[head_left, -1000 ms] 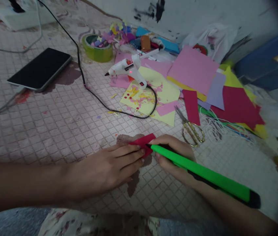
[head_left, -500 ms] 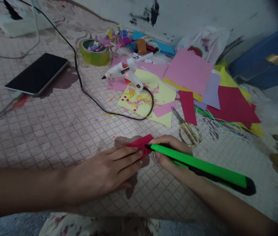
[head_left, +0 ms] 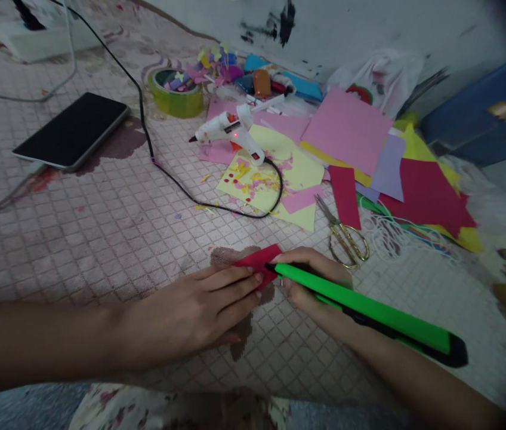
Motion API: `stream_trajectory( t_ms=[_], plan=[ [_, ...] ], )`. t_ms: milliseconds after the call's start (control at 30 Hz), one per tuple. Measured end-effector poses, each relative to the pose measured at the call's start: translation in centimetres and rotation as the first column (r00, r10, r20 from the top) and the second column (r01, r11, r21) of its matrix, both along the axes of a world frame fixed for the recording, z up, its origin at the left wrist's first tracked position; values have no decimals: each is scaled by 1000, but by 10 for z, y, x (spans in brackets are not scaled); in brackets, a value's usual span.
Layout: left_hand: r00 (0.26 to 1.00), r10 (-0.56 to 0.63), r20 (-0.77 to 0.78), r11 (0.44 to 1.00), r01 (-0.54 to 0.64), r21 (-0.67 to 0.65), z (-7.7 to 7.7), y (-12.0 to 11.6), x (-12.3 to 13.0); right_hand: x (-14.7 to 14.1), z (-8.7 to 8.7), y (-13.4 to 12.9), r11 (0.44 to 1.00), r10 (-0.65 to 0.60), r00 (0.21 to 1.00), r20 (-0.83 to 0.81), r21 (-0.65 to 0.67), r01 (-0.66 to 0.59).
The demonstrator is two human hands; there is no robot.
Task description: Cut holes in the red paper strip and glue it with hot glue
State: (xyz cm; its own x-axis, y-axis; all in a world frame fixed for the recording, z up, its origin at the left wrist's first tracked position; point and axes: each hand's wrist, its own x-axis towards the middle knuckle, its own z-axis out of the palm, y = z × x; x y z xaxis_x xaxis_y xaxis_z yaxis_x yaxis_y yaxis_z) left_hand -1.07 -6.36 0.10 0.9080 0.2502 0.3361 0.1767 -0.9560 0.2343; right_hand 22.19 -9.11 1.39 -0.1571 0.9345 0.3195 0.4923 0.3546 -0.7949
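My left hand [head_left: 190,313] lies palm down on the cloth, its stretched fingers pressing on a small red piece of paper [head_left: 267,257]. The far end of the paper sticks out past the fingertips. My right hand [head_left: 313,269] is closed around a long green-and-black hand tool [head_left: 369,304]. The tool slants down to the right, and its narrow black tip lies over the red paper. Part of its underside is hidden by the hand, so its exact kind is unclear. Beyond the right hand lie gold-handled scissors [head_left: 348,242].
A white glue gun [head_left: 233,130] with a black cord rests on scrap-strewn yellow paper [head_left: 302,170]. Pink paper [head_left: 346,134], red paper [head_left: 346,197] and white string [head_left: 389,236] lie at right. Green tape [head_left: 176,101] and a phone [head_left: 74,131] are at left.
The view has shifted slightly, so the things on the table appear a little further right. Both hands, the paper and the tool keep almost the same positions; the tool's rear end has dipped slightly.
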Motion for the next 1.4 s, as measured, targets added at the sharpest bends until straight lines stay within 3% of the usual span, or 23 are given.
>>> stream_trajectory(
  t_ms=[433, 667, 933, 1167, 1267, 1400],
  plan=[
    [1000, 0, -29, 1000, 1, 8, -2, -2, -1, 1, 9, 1, 1000, 4, 999, 33, 2, -4],
    [999, 6, -49, 1000, -7, -25, -5, -3, -2, 12, 3, -3, 984, -179, 983, -31, 9, 179],
    [996, -43, -75, 994, 35, -100, 0, -6, -3, 20, -13, -2, 980, -93, 977, -194, -192, 55],
    [982, -166, -87, 976, 151, -157, 2, -8, -2, 20, -26, 15, 967, -47, 927, -371, -249, -51],
    [981, -190, -30, 976, 185, -117, 4, -4, -2, 19, -27, 16, 965, -27, 919, -393, -249, -78],
    [993, -81, 84, 997, 81, 3, 7, 4, -4, 21, -24, 13, 977, -56, 940, -336, -212, -17]
  ],
)
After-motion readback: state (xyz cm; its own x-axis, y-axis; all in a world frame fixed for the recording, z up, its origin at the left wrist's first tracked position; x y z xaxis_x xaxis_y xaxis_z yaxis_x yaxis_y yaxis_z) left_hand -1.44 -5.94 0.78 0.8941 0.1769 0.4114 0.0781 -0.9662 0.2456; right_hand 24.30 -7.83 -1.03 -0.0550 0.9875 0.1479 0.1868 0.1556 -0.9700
